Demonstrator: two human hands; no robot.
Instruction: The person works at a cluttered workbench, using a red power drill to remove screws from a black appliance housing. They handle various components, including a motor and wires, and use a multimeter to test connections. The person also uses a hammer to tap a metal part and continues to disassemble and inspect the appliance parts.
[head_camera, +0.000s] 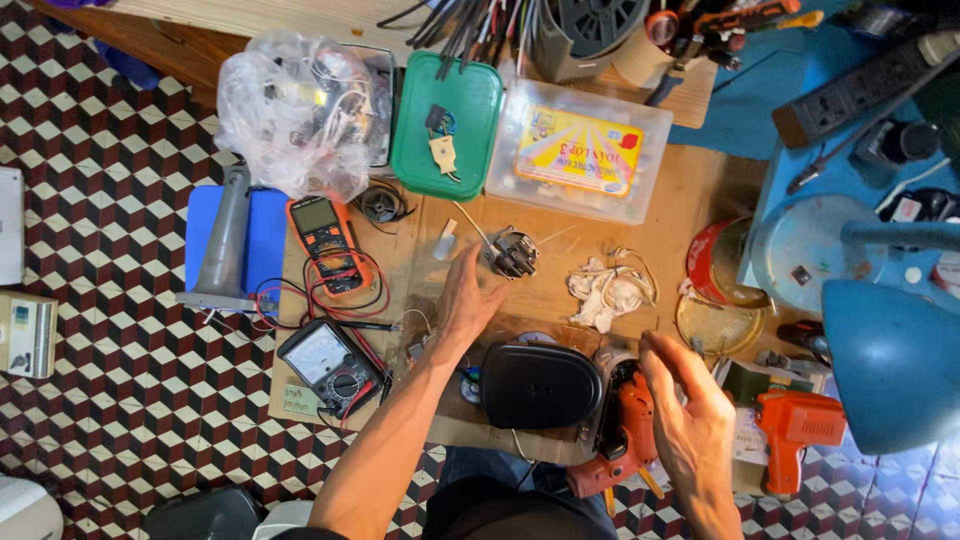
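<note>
My left hand (466, 300) reaches forward over the wooden board (560, 230), fingers apart, fingertips just short of a small dark motor-like part (513, 254) with a wire. It holds nothing. My right hand (690, 395) hovers at the right of a black domed housing (540, 385) and touches an orange and red power tool body (625, 430) that lies near the board's front edge; whether it grips it I cannot tell. A crumpled white rag (605, 292) lies between the two hands, farther back.
An orange multimeter (325, 243) and an analog meter (330, 365) with red and black leads lie left. At the back stand a green lid (445, 125), a clear plastic box (580, 150) and a bag of parts (295, 110). A blue lamp (890, 350) and an orange tool (795, 425) are right.
</note>
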